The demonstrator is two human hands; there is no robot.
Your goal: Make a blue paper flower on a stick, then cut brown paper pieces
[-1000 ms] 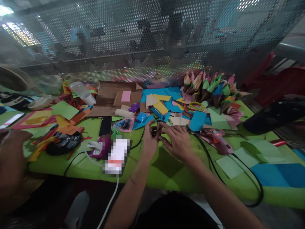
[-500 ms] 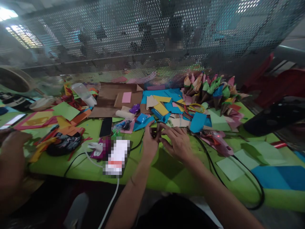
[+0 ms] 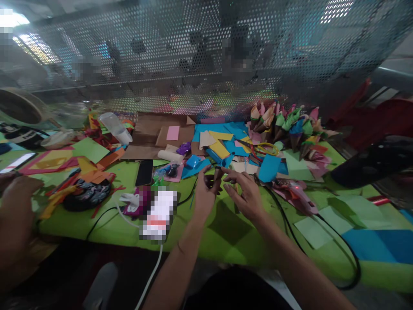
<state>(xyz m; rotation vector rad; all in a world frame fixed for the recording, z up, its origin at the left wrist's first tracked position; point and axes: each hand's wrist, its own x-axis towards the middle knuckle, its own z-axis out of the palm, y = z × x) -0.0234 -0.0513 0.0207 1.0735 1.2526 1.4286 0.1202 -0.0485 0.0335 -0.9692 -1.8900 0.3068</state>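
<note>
Over the near middle of the green table, my left hand [image 3: 208, 189] is closed around a small brown paper cone [image 3: 218, 173], its wide end up. Close on the right is my right hand [image 3: 243, 191], with thumb and fingers apart and nothing seen in it; its index fingertip is at or very near the cone's rim, and I cannot tell whether it touches. A pink glue gun [image 3: 295, 196] with a red light lies to the right of that hand. Blue paper pieces [image 3: 269, 168] and scissors with yellow handles [image 3: 269, 148] lie beyond the hands.
Several paper ice-cream cones [image 3: 292, 125] stand at the back right. A lit phone [image 3: 159, 215] with a white cable lies left of my hands, near a dark phone [image 3: 144, 173]. Another person's hand [image 3: 19, 193] shows at far left. Black cable [image 3: 356, 267] loops over the front edge.
My right hand's fingers have drawn back slightly from my left hand and spread, so the brown cone shows more clearly. My left hand keeps hold of it.
</note>
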